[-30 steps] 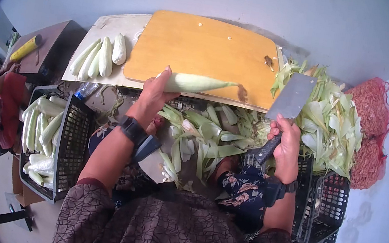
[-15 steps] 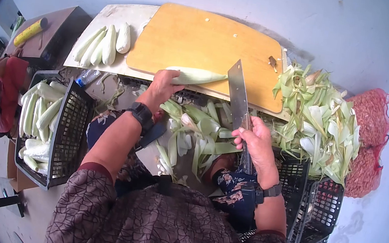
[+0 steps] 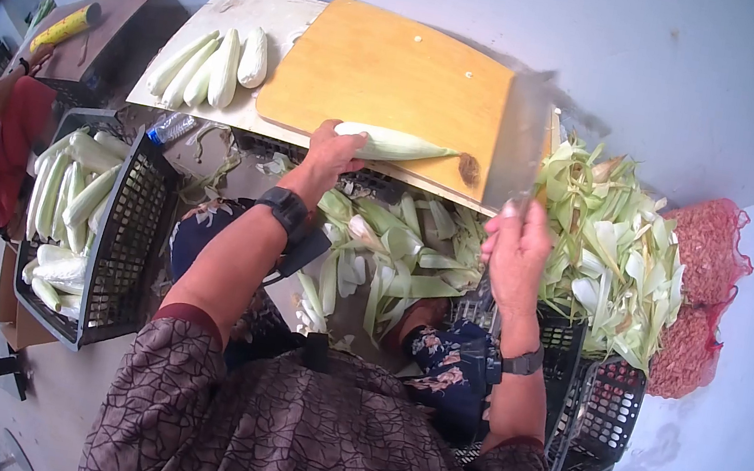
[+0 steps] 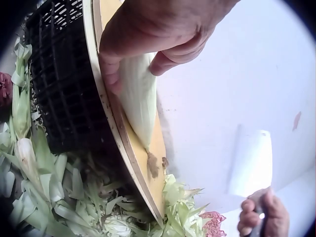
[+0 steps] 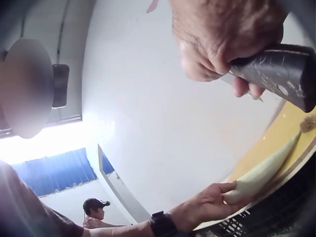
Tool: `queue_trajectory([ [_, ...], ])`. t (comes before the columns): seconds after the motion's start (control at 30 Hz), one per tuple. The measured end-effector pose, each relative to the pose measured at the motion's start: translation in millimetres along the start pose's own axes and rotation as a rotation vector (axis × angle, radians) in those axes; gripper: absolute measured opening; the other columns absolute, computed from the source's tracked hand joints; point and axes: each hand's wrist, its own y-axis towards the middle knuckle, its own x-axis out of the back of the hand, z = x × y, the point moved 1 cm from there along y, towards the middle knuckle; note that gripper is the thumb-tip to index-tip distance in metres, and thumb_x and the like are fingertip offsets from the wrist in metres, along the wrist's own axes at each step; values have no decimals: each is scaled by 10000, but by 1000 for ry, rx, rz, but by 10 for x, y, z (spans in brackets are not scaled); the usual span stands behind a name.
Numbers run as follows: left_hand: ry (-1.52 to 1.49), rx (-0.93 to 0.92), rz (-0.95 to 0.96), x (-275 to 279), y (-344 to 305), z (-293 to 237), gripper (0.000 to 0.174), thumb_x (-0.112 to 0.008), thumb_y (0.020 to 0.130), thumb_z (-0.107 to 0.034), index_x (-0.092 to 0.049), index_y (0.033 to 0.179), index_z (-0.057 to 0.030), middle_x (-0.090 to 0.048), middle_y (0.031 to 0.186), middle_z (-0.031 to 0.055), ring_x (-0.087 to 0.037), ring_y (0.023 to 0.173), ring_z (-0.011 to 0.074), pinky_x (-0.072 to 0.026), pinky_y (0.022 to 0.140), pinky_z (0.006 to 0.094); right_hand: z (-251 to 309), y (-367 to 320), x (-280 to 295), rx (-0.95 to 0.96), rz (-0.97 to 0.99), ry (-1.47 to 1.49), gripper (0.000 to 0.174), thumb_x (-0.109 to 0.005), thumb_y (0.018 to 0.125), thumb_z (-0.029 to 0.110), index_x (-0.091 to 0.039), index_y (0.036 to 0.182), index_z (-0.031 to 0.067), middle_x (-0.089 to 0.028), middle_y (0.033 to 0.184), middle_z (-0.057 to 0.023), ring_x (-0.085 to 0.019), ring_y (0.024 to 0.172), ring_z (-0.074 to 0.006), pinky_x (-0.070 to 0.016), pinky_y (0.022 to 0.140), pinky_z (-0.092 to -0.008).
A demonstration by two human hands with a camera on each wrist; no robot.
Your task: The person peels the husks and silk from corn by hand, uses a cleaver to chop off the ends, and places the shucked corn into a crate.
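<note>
My left hand grips the blunt end of a pale green ear of corn, which lies along the near edge of a yellow cutting board. The ear's pointed end, with a tuft of brown silk, faces right. In the left wrist view, thumb and fingers straddle the ear. To the right, my right hand holds a cleaver by its dark handle. Its blade stands upright, motion-blurred, and is raised apart from the ear in the left wrist view.
Several trimmed ears lie on the pale board at left. A black crate of corn stands lower left. Husks are heaped at right, beside a red mesh sack. More husks lie below the board. Another person is at far left.
The ear has come down onto the board's near edge. The cleaver swung left to the ear's silk end, then back up and right. My left hand keeps its hold.
</note>
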Motion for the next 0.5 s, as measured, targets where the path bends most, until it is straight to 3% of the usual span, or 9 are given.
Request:
queue_trajectory([
  [0.07,17,6,-4,-28,-14,-31,495,-606,808,-119,-354,1208,27,-477,1115,142,-527,963,252,-494,767,377,219,30,0,298,-142,-53,120,-433,923,113,-480,961,9,-518,655,-18,-446,454,-58,-377,408,-202],
  [0.1,37,11,-9,-30,-16,-35,519,-606,806,-115,-331,1223,24,-470,1119,142,-525,966,254,-493,771,382,266,51,-21,297,-141,-55,120,-433,923,113,-480,961,9,-518,655,-18,-446,454,-58,-377,408,-202],
  [0.17,35,2,-4,-28,-6,-19,517,-608,807,-116,-332,1221,25,-467,1119,141,-522,972,255,-494,774,383,341,96,-64,518,-265,-53,106,-427,924,106,-463,930,7,-515,647,-13,-448,465,-47,-373,414,-197],
  [0.27,40,6,5,-41,-21,-17,515,-611,810,-122,-335,1218,28,-462,1120,142,-516,987,254,-495,778,387,-62,273,-229,458,-209,-310,111,-434,901,111,-433,884,1,-525,627,-116,-508,482,-243,-433,473,-340],
  [0.3,41,22,0,-36,-31,-21,513,-612,812,-127,-336,1216,29,-460,1122,144,-512,995,253,-496,779,390,-302,335,-292,414,-134,-648,158,-469,875,144,-454,855,-12,-557,685,-196,-538,571,-382,-446,545,-433],
  [0.33,26,-14,19,-11,-17,13,512,-621,811,-145,-346,1204,34,-461,1118,145,-509,1003,255,-497,785,392,-480,418,-349,53,165,-854,203,-494,858,179,-502,845,-23,-581,767,-244,-565,687,-420,-451,632,-469],
  [0.37,37,-22,25,17,-23,7,512,-621,811,-145,-346,1204,34,-461,1118,145,-509,1003,255,-497,785,392,-646,392,-377,52,161,-899,234,-507,845,197,-542,857,-34,-590,838,-272,-580,799,-415,-451,713,-470],
  [0.5,63,-48,80,63,1,20,511,-629,809,-184,-361,1176,49,-448,1140,157,-507,1004,263,-495,799,389,-634,422,-330,-151,166,-818,270,-506,837,205,-547,911,-52,-591,892,-277,-569,878,-420,-442,774,-470],
])
